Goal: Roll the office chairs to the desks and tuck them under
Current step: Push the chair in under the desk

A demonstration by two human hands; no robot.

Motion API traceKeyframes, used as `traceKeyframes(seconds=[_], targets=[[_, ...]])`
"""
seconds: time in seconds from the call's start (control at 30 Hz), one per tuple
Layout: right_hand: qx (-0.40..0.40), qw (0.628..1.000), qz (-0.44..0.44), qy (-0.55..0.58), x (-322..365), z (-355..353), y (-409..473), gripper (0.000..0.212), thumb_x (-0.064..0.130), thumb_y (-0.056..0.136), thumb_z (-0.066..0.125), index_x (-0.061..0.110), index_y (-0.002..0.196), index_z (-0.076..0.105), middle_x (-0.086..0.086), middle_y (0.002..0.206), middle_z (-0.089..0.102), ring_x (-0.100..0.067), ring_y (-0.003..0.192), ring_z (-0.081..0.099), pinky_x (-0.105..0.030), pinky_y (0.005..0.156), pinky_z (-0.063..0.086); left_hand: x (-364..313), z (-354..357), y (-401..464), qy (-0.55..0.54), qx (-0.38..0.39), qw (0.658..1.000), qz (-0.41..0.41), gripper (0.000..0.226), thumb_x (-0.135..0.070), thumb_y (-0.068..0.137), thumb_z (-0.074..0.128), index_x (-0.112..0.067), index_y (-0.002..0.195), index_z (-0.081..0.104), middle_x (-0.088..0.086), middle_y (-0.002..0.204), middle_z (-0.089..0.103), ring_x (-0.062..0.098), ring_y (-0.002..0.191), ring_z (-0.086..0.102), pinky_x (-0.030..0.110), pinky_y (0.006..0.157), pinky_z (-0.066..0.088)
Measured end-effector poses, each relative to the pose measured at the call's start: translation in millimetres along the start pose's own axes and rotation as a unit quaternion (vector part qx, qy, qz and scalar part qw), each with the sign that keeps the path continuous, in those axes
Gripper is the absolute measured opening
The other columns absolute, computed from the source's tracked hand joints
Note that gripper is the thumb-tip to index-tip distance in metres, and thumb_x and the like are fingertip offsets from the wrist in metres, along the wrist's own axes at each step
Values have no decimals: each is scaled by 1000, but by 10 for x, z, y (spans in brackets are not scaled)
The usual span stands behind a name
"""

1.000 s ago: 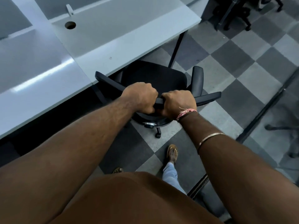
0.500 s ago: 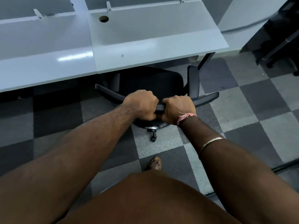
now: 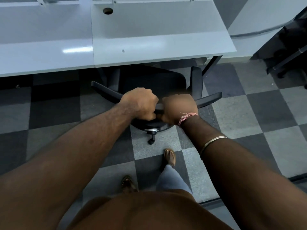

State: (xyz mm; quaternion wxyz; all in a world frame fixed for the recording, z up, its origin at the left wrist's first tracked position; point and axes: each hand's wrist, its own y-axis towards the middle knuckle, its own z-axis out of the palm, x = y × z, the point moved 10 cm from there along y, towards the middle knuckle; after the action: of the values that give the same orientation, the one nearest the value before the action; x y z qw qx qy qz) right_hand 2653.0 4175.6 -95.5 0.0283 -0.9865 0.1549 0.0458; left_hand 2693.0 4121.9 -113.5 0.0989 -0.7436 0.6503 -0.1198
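While both hands clench the top edge of the chair (image 3: 149, 83) back, left hand (image 3: 141, 103) and right hand (image 3: 180, 108) almost touching at its middle, the seat beyond them sits partly under the desk (image 3: 157, 47). Push straight ahead, level and slow, I'd judge, so the armrest (image 3: 196, 80) just past the right hand slips under the edge rather than knocking it, and the caster (image 3: 151, 140) below the hands rolls true.

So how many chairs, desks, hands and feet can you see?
Chairs: 1, the black office chair
Desks: 2, left desk and right desk
Hands: 2, left hand and right hand, both gripping the chair
Feet: 2, and
Total: 7
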Motion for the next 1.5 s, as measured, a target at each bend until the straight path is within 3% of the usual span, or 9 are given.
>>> traceKeyframes(seconds=[0.17,0.37,0.5,0.7,0.83,0.93,1.13,1.5], targets=[[-14,1000,-26,-6,-453,17,275,45,69,78,51,26,66,46,6,60,56,-21,49,45,-28,51,35,39,-158,475,-6,-15,1000,-22,34,-57,85,53,-25,75,56,-5,66,58,15,56,55,32,55,49],[-6,997,-78,-9,-1228,116,863,32,55,71,58,25,66,48,1,70,67,-28,62,66,-29,54,38,197,-400,1296,-50,-27,993,-100,31,-57,79,58,-27,74,59,-5,66,60,21,61,60,35,61,54],[-6,995,-103,-1,-1620,155,1158,34,56,70,60,24,66,47,0,69,66,-29,62,65,-29,53,36,258,-532,1725,-69,-33,989,-128,33,-58,79,59,-28,69,51,-6,64,54,26,66,63,36,63,52],[-19,991,-132,17,-2107,153,1506,38,62,71,57,24,71,56,2,68,63,-27,60,63,-28,52,37,344,-683,2245,-91,-27,984,-152,33,-55,83,59,-24,74,60,-4,67,59,20,61,59,34,59,48],[-24,987,-155,24,-2025,160,1601,36,60,73,57,24,72,59,1,71,66,-27,62,64,-28,52,32,530,-633,2301,-97,-17,985,-143,33,-56,81,61,-27,69,51,-4,70,63,21,62,59,35,62,52],[-39,986,-160,21,-2086,107,1689,34,59,73,55,25,69,49,1,70,66,-28,60,64,-28,52,31,585,-652,2380,-100,-8,985,-140,32,-56,80,60,-28,70,48,-6,71,61,20,63,59,35,64,52],[-40,984,-173,27,-2016,86,1678,35,59,74,57,25,70,50,1,69,65,-28,60,63,-29,52,32,576,-677,2342,-69,-21,990,-124,31,-56,81,59,-25,77,58,-4,76,66,21,68,63,33,62,46],[-43,976,-198,75,-1766,12,1516,43,58,72,62,19,90,59,-1,86,67,-29,78,65,-33,58,40,529,-811,1929,-128,-26,977,-167,27,-54,72,57,-27,77,60,-6,74,64,19,66,63,33,62,52]])
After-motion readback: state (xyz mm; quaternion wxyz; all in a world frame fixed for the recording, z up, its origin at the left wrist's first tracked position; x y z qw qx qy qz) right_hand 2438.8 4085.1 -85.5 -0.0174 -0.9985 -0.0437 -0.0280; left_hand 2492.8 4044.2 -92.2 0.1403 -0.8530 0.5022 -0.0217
